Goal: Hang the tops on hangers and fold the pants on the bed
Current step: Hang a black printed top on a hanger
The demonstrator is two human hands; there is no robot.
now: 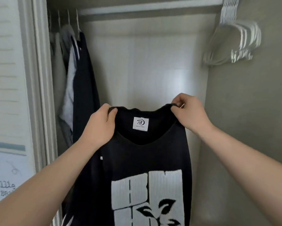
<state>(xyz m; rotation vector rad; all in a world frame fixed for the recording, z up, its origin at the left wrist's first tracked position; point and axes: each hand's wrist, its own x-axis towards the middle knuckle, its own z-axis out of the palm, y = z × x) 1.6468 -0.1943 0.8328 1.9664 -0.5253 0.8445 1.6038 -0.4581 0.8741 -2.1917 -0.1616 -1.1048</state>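
Black top [146, 160] hangs in front of the open closet. Hung garments [83, 79] crowd the rod's [145, 9] left end, white hangers [234, 43] cluster at its right, and open rod runs between. Left hand [98, 126] and right hand [190, 111] hold the top's shoulder edges, fingers pinching fabric.

A single head-worn camera looks forward and slightly down along both forearms into a closet. The left hand [101, 126] and right hand [191, 112] sit mid-frame at arm's reach from the lens, each pinching a shoulder of the black top [146, 154], which fills the view below them. Past the hands stands the back wall [145, 62], and above them the rail [150, 9]. White hangers [234, 44] show up and right of the right hand, and hung clothes [83, 79] left of the left hand. The wide lens bends the edges.
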